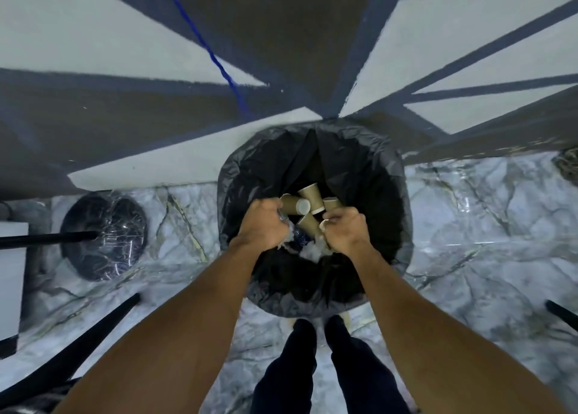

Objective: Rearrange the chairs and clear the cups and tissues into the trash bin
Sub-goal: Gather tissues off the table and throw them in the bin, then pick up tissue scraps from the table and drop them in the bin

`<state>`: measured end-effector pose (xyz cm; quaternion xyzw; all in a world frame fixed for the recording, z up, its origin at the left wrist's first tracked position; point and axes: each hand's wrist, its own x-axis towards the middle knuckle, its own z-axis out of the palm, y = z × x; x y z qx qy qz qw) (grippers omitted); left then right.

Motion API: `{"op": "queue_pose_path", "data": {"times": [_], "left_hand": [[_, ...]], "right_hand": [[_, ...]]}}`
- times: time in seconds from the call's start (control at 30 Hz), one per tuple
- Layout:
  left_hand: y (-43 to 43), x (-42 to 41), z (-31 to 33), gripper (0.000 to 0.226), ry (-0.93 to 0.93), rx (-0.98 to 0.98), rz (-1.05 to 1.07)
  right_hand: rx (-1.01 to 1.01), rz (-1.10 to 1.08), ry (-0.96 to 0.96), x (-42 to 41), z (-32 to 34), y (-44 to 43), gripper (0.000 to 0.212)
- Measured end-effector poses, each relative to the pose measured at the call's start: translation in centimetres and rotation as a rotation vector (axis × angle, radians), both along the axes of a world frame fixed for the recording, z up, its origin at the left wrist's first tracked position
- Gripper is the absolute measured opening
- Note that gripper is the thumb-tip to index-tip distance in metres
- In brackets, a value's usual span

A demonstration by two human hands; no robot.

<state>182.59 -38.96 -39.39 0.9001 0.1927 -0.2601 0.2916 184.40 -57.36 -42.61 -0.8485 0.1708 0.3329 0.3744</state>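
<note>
Directly below the head camera, at centre frame: trash bin, round, lined with a black bag, standing on marble floor hard against a patterned wall.

Inside the bin, near its middle: several brown paper cups lying on their sides, white crumpled tissues lower down, and something like a clear plastic bottle, too dim to confirm.

Left hand, left of centre, over the bin mouth: fingers curled tight into a fist, seemingly gripping something clear or pale at the knuckles; cannot tell what exactly.

Right hand, right of centre, also over the bin mouth: closed in a fist, a scrap of something pale pinched at the thumb side, possibly a tissue or cup rim; cannot tell for sure.

Lower centre: dark trouser legs, feet just beside the bin's near edge.

Left of frame: round black table base with its pole, plus black chair legs in the lower left. One more dark leg at the right edge.

Risks, as judgement only: letting go with the hands near the rim rather than over the middle could send light tissues onto the floor; pressing down on the pile could drag the bag off the rim; feet so close could nudge the bin. Chairs probably not yet sorted.
</note>
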Motion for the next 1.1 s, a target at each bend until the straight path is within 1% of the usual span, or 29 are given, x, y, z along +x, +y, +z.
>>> {"op": "queue_pose_path", "data": {"times": [0.07,0.1,0.2,0.3,0.37,0.47,0.53,0.63,0.8,0.9,0.97,1.1], "left_hand": [[-1.0,-0.6,4.9,0.044,-0.006,-0.011,-0.034],[-1.6,-1.1,7.2,0.040,-0.010,-0.015,-0.054],[-3.6,-2.4,13.7,0.026,-0.091,-0.045,-0.120],[-6.0,-3.6,18.9,0.023,-0.169,-0.027,-0.254],[-7.7,-4.2,22.1,0.030,-0.202,-0.059,-0.331],[-10.4,-5.2,26.5,0.050,-0.272,-0.078,-0.444],[-12.3,-6.0,29.2,0.051,-0.317,-0.096,-0.506],[-16.0,-7.7,32.7,0.039,-0.376,-0.130,-0.617],[-24.6,-12.0,35.9,0.054,-0.391,-0.218,-0.886],[-30.7,-16.3,37.5,0.051,-0.409,-0.291,-1.058],[-34.7,-19.7,38.2,0.052,-0.422,-0.322,-1.172],[-42.8,-27.1,38.7,0.053,-0.470,-0.378,-1.423]], "right_hand": [[-0.005,0.043,-0.047,-0.5,5.8,-1.2,0.016],[-0.017,0.071,-0.064,-0.9,8.7,-1.7,0.018],[-0.051,0.134,-0.116,-2.4,16.2,-3.3,0.025],[-0.111,0.178,-0.189,-4.1,22.5,-4.8,0.029],[-0.148,0.152,-0.231,-5.6,26.3,-6.0,0.028],[-0.199,0.101,-0.298,-8.3,30.8,-8.3,0.034],[-0.235,0.062,-0.335,-10.5,33.4,-10.1,0.034],[-0.257,-0.063,-0.386,-14.7,36.7,-13.6,0.037],[-0.326,-0.361,-0.448,-23.7,40.6,-20.7,0.041],[-0.414,-0.525,-0.457,-30.4,42.4,-24.8,0.043],[-0.473,-0.633,-0.456,-35.3,43.3,-27.3,0.043],[-0.560,-0.848,-0.434,-45.3,44.3,-31.7,0.038]]}}
